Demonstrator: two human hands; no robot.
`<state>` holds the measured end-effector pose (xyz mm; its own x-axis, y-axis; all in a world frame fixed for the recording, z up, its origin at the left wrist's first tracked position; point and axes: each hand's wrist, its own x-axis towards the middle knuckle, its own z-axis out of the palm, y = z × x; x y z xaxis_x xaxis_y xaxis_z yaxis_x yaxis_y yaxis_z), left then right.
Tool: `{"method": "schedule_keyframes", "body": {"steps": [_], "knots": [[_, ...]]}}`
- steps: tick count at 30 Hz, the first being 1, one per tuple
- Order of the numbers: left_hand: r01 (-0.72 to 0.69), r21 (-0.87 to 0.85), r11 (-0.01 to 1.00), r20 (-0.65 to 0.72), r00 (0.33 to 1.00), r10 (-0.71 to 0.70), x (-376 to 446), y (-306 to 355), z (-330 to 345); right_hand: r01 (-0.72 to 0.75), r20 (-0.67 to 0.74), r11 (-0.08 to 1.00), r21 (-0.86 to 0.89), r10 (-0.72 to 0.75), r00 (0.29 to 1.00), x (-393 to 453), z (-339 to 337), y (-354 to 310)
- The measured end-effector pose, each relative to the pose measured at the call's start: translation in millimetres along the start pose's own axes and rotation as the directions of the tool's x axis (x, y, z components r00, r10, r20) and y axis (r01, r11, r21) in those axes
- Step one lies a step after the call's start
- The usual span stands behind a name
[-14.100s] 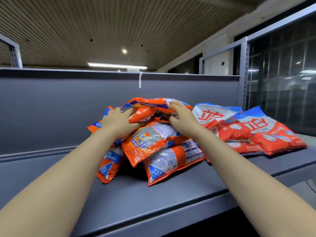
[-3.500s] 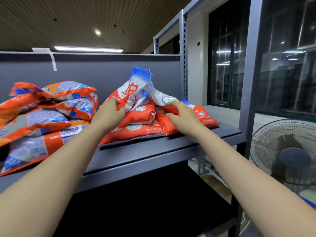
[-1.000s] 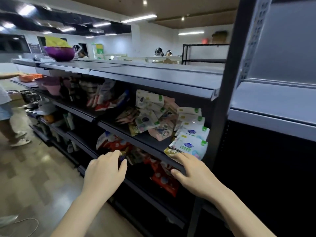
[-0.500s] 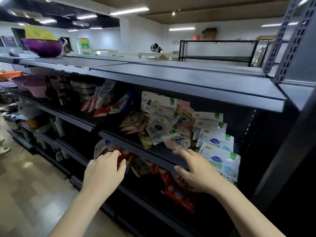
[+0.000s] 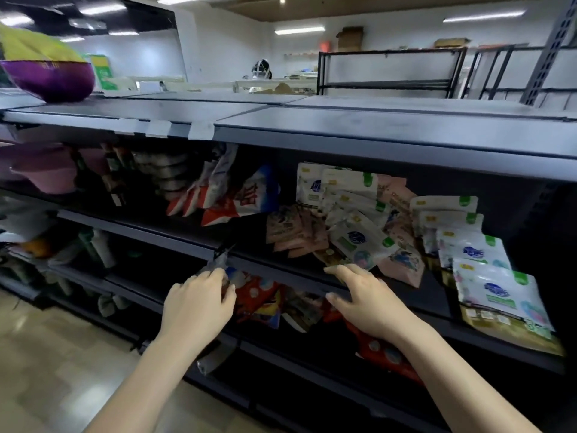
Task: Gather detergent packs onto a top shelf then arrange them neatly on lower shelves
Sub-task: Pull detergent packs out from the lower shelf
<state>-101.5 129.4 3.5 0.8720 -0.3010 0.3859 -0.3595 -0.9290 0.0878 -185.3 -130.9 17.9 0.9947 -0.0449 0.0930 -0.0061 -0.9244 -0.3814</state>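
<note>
Red and white detergent packs (image 5: 237,198) lean on the middle shelf, left of centre. More red packs (image 5: 260,296) lie jumbled on the lower shelf. My left hand (image 5: 198,303) reaches toward that lower shelf, fingers loosely bent and empty, just in front of the red packs. My right hand (image 5: 363,300) hovers with spread fingers at the front edge of the middle shelf (image 5: 281,273), holding nothing. Another red pack (image 5: 382,351) shows under my right wrist.
White and pink pouches (image 5: 359,226) and blue-printed white bags (image 5: 496,289) fill the middle shelf on the right. The grey top shelf (image 5: 343,123) carries a purple bowl (image 5: 51,79) at far left. Bottles and pink basins (image 5: 46,173) crowd the left shelves. Floor lies at lower left.
The view has swung a little further right along the shelving. Both hands have stayed empty and moved closer to the lower and middle shelves.
</note>
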Motion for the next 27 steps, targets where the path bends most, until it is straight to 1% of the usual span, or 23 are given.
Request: {"method": "schedule_keyframes", "body": {"steps": [3,12,15,19,23,27], "knots": [[0.002,-0.024,1.000,0.025,1.000,-0.001,21.7,-30.2,7.5,-0.024,-0.002,1.000,-0.003,0.024,1.000,23.4,10.0,-19.0],[-0.011,-0.040,0.999,0.029,1.000,0.012,104.7,-92.2,40.9,-0.058,0.045,0.997,0.050,0.055,0.997,124.1,36.0,-54.3],[0.002,-0.098,0.995,0.040,0.999,0.001,137.6,-106.8,49.7,-0.106,0.065,0.988,0.112,0.099,0.993,162.1,43.6,-59.6],[0.033,-0.171,0.985,0.121,0.993,-0.013,180.4,-121.4,60.5,-0.195,0.111,0.970,0.147,0.179,0.978,207.4,58.0,-62.6],[0.113,-0.277,0.954,0.218,0.975,-0.052,214.2,-128.9,73.5,-0.232,0.122,0.961,0.152,0.215,0.969,246.3,76.2,-55.1],[0.200,-0.396,0.896,0.265,0.959,-0.097,244.8,-138.2,94.5,-0.329,0.117,0.939,0.098,0.317,0.941,277.3,92.6,-49.4]]}}
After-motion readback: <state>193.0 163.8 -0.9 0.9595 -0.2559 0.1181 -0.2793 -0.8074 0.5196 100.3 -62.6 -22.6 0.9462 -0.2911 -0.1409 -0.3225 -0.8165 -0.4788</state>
